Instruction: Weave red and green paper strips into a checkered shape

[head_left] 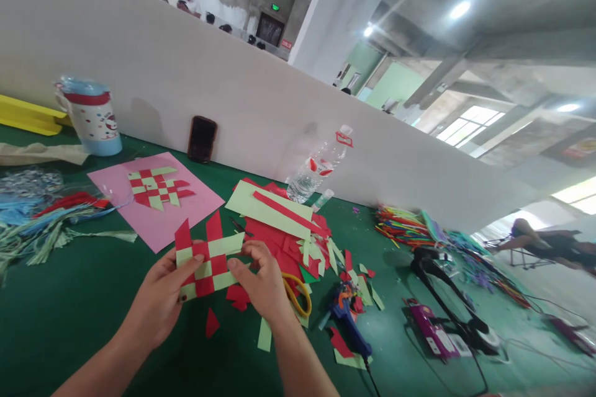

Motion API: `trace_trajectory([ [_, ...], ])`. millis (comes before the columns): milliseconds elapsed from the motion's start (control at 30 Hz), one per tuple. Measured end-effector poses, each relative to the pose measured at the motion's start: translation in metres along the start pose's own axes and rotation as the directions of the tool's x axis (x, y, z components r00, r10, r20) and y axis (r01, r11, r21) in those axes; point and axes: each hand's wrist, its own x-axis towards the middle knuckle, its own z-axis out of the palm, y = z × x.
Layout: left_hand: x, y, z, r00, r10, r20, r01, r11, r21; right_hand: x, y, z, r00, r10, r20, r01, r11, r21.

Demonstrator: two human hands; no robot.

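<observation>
Between my two hands is a woven paper fish (203, 268) of red and pale green strips, with pointed strip ends sticking out at the top. My left hand (161, 291) grips its left side, thumb on the front. On its right side, my right hand (263, 279) pinches the pale green strips between thumb and fingers. Behind them, a similar red and green woven fish (158, 188) lies on a pink paper sheet (205, 200). Yellow-handled scissors (305, 304) lie beside my right wrist, partly hidden. A small red paper scrap (212, 323) sits below the held fish.
Right of my hands lie a blue glue gun (349, 325), paper scraps (363, 285), a black stand (447, 298) and a purple box (431, 329). Along the wall stand a cup (93, 118), a phone (202, 139) and a water bottle (319, 167). Tassels (41, 223) lie left.
</observation>
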Motion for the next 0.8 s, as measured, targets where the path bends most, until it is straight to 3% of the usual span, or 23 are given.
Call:
trace_trajectory([
  [133, -0.002, 0.001, 0.000, 1.000, -0.008, 0.003, 0.008, 1.000, -0.017, 0.006, 0.006, 0.018, 0.998, 0.056, 0.039, -0.063, 0.970, 0.234],
  [300, 0.000, 0.003, -0.005, 0.997, -0.001, 0.074, 0.003, 1.000, -0.026, 0.003, 0.005, 0.023, 0.996, 0.072, 0.052, -0.084, 0.951, 0.298],
  [800, 0.000, 0.004, 0.000, 1.000, 0.018, 0.013, -0.019, 0.996, 0.089, 0.000, -0.003, 0.019, 0.998, -0.035, 0.055, 0.029, 0.994, 0.104],
])
